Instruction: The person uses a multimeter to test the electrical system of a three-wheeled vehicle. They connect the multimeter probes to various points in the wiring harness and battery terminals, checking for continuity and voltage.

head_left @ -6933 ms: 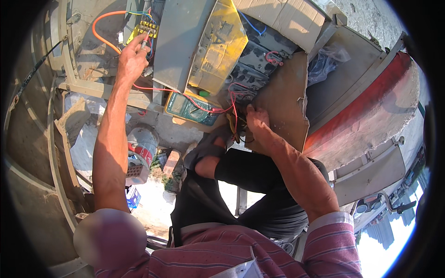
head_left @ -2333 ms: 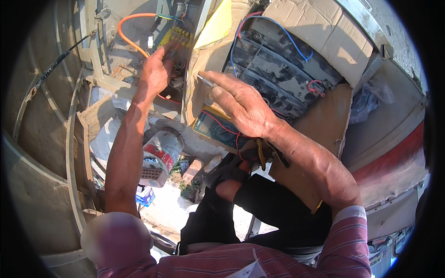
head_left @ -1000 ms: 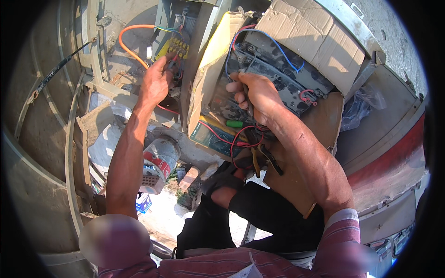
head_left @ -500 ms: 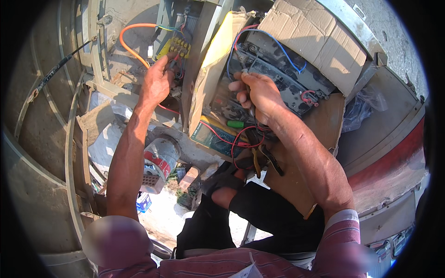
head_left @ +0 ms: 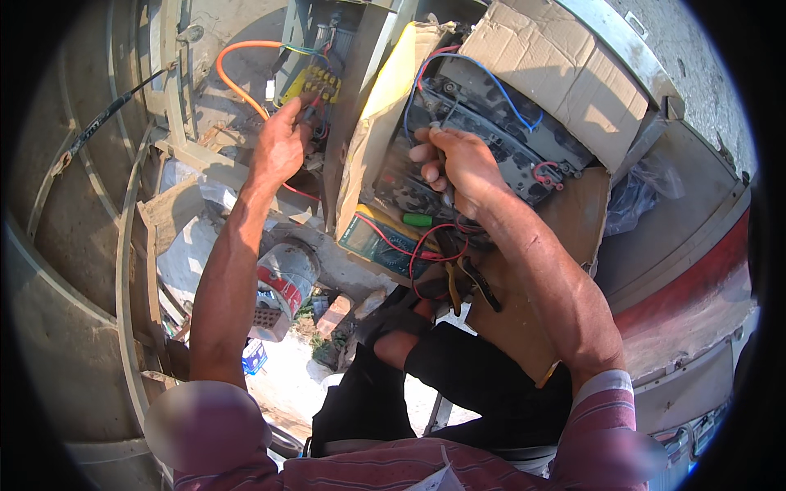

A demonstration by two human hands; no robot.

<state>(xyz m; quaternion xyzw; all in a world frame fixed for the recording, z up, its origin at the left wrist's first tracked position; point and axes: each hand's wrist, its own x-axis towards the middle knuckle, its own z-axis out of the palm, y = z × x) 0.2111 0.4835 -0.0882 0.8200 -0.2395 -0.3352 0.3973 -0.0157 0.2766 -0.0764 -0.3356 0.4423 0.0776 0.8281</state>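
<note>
My left hand (head_left: pixel 279 149) is closed, its fingertips at the lower end of a yellow terminal piece (head_left: pixel 315 84) in the metal frame. What they pinch is hidden. An orange cable (head_left: pixel 232 80) curves down close to those fingers. To the right, my right hand (head_left: pixel 465 164) is closed with thumb and forefinger together over dark, dusty batteries (head_left: pixel 524 151). A small pale tip shows at that pinch, too little to name. Past the right hand, a blue wire (head_left: pixel 494 75) arches across the batteries.
Below the right hand lie a multimeter (head_left: pixel 378 239) with red leads, a green handle (head_left: pixel 417 220) and pliers (head_left: pixel 453 288). Cardboard (head_left: pixel 557 69) covers part of the batteries. A metal upright (head_left: pixel 350 106) stands between my hands. A bucket (head_left: pixel 288 274) and a brick (head_left: pixel 334 315) are lower down.
Both hands keep nearly the same places and closed grips. The whole view has shifted very slightly.
</note>
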